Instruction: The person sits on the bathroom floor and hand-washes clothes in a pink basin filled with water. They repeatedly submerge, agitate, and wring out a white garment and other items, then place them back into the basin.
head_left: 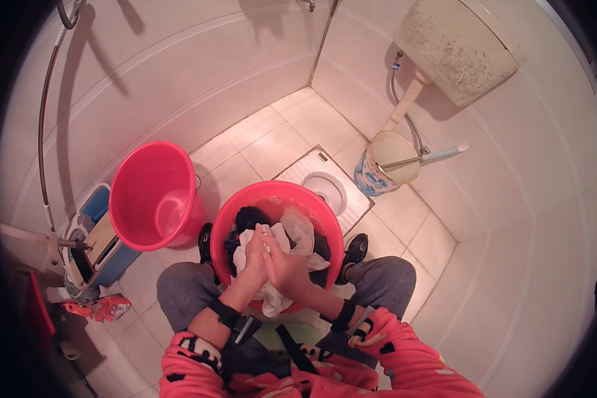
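Observation:
Between my knees stands a round red basin [335, 232] filled with wet clothes. Over its middle my left hand [253, 255] and my right hand [286, 266] are pressed together, fingers closed around a white cloth [274, 302]. Part of that cloth hangs down toward the near rim, and the bit inside my grip is hidden. Farther back in the basin lie a dark bundled garment [251, 217] and a pale, thin white piece [300, 232]. Dark fabric [321, 247] shows along the right side.
A deep red bucket [139, 199] stands left of the basin, beside a blue-and-white mop bucket [116, 260] and an orange-red packet [109, 308]. Beyond the basin is a squat toilet [351, 199]. A patterned pail [370, 174] holds a long-handled tool [444, 153] below the cistern [458, 56].

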The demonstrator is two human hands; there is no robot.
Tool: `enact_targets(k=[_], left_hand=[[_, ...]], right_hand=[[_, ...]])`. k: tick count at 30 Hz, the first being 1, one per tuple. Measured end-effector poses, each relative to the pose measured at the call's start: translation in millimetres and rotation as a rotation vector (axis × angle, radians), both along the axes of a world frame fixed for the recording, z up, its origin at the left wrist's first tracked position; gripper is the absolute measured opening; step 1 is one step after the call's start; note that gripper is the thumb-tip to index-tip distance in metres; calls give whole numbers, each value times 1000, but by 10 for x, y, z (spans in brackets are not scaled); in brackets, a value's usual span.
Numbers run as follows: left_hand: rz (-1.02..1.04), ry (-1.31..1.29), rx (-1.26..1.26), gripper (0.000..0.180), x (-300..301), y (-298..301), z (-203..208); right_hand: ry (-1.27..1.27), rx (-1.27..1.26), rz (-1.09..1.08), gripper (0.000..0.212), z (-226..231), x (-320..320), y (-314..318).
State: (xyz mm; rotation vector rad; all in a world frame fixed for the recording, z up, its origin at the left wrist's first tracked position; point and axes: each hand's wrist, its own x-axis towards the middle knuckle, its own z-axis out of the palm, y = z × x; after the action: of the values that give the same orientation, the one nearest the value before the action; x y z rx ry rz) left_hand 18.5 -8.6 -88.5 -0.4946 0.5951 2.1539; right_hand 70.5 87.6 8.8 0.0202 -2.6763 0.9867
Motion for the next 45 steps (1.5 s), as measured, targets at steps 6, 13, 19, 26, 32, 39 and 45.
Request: enact_targets(k=[6,13,19,26,32,39,45], left_hand=[[-189,-202,-282,32,205,178,186],[60,-48,-30,37,88,50,186],[-26,-74,-259,31,179,156,173],[58,-52,-126,32,39,73,50],[-42,2,-421,34,109,145,265],[54,-69,-495,36,68,172,442],[-41,-39,-325,34,89,179,189]], right_hand=[[44,170,-299,45,-30,-145,104],[-137,-116,57,38,144,-17,-31],[9,-28,-218,34,103,-107,62],[162,-158,76,39,-54,-23,-23],[63,-63,-156,41,-71,-160,106],[-97,-120,-73,38,-41,-43,25],[115,57,-145,44,-100,-148,128]])
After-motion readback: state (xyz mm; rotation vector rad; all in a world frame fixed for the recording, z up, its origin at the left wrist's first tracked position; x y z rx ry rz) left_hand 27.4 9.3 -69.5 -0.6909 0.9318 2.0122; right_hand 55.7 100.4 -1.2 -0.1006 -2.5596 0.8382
